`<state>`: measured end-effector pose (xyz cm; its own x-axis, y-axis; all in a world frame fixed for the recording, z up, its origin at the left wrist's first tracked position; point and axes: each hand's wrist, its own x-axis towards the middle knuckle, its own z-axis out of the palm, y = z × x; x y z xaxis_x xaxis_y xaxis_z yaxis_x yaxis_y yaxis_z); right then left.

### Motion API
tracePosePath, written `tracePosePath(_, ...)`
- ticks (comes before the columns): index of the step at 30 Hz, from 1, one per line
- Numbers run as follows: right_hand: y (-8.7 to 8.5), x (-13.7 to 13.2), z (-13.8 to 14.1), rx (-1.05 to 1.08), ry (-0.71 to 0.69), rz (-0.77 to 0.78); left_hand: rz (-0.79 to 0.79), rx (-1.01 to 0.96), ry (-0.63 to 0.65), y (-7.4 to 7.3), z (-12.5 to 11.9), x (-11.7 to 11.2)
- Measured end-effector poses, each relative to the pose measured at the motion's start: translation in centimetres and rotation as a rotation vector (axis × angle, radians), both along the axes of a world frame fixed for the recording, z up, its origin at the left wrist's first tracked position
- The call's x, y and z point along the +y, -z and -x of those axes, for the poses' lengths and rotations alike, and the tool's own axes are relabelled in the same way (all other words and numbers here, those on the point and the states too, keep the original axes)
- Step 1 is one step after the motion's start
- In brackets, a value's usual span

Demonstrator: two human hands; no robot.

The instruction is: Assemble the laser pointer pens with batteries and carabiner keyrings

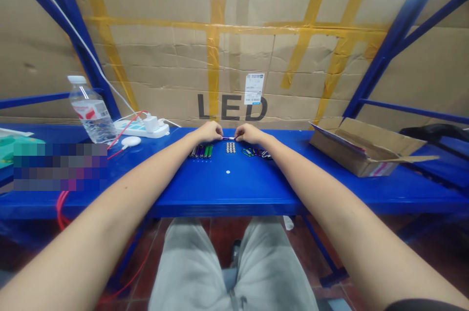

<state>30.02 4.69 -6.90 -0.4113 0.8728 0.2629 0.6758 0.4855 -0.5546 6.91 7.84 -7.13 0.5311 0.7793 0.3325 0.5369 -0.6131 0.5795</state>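
Fingers (pixel 221 134) of left hand (pixel 209 131) and right hand (pixel 251 132) clamp one purple-and-silver rod (pixel 227 138) near one silver cluster (pixel 230 147).

1. Blue tabletop (pixel 205 189): smooth, with a soft sheen.
2. Tubes (pixel 205 151): shiny, like metal from here.
3. Small silvery pieces (pixel 230 148): metallic-bright.
4. Bottle (pixel 94 113): clear plastic.
5. Cardboard wall (pixel 161 67): matt, creased.
6. Trousers (pixel 186 262): matt cloth.

Your bare left arm (pixel 122 196) extends from 7 o'clock, ending in your bare left hand (pixel 208 131) just left of 12. Your bare right arm (pixel 330 196) extends from 5 o'clock to your bare right hand (pixel 250 133), just right of 12. Hands roughly level, near each other, apart. Both: fingers curled, tips drawn into a pinch; left tips toward 3 o'clock, right toward 9.
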Motion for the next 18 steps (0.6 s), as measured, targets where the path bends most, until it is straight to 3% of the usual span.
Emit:
tracePosePath(3, -0.2, -0.4, -0.5, -0.016, 0.009, 0.037, 0.015, 0.02, -0.006, -0.2, -0.2, -0.6)
tracePosePath(9, -0.7, -1.6, -0.8, -0.135, 0.053, 0.073, 0.043, 0.249, -0.089, -1.4, -0.6, -2.3)
tracePosePath(18, -1.0, -2.5, -0.8, -0.162, 0.074, 0.09, 0.018, 0.278, -0.087, -1.3, -0.5, -2.6)
